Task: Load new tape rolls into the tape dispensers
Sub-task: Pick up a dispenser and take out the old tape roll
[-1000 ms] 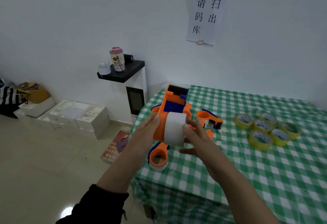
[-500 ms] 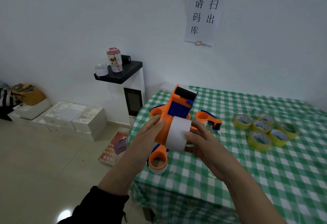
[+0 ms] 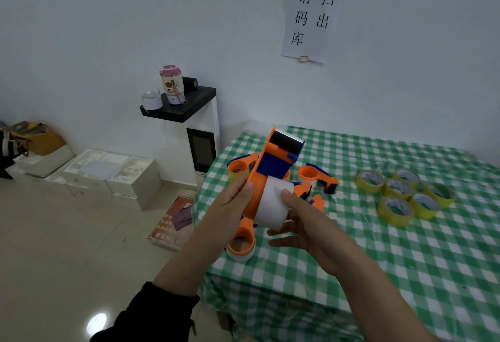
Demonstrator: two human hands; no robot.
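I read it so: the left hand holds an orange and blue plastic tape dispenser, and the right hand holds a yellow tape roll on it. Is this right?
Not quite. In the head view the tape roll in the right hand is white, not yellow. The left hand does hold the orange and blue plastic tape dispenser.

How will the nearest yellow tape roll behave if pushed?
The nearest yellow roll lies flat, so it would probably slide on the checked cloth, not roll. Its open core suggests it is light. It looks packed against neighbouring rolls, likely nudging them.
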